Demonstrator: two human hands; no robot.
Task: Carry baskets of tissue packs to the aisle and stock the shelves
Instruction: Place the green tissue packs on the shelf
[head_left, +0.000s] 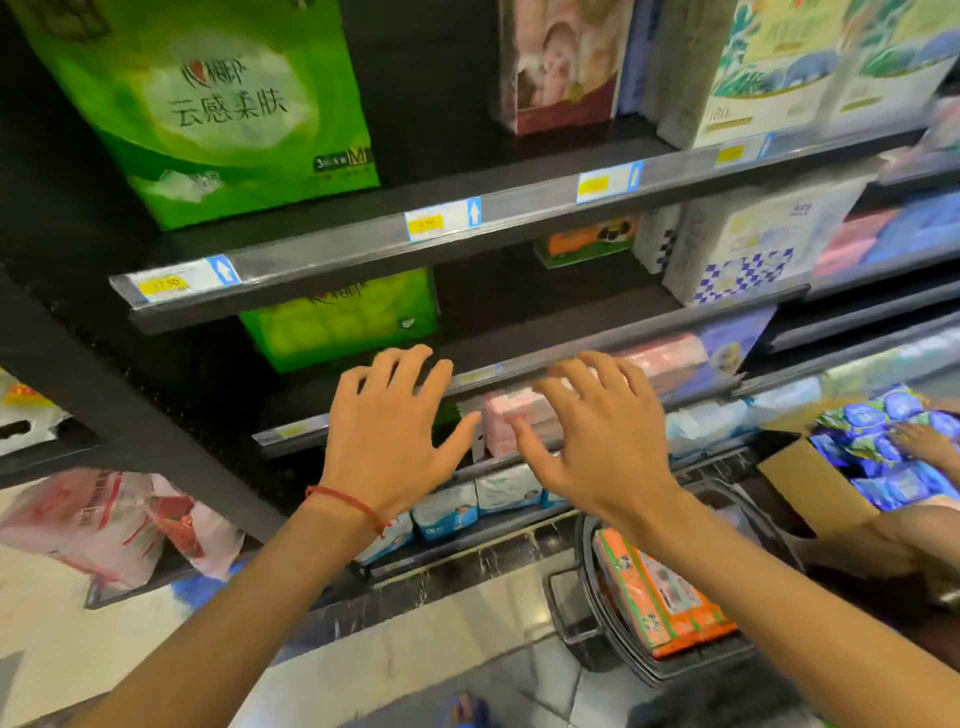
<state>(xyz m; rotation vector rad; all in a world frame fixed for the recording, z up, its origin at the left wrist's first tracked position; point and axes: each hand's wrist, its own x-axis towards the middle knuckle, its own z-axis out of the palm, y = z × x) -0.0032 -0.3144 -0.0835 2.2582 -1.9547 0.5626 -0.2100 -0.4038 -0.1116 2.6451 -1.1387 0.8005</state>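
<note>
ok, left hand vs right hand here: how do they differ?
The left hand wears a red string at the wrist; the right hand has a bare wrist. The left hand sits beside the pink pack; the right hand overlaps it in view, contact unclear. Both are open, fingers spread, holding nothing.

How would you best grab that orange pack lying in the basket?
Probably from above, gripping across its narrow width near the middle: the orange pack lies flat and long, top face exposed, while the basket walls block its sides.
</note>
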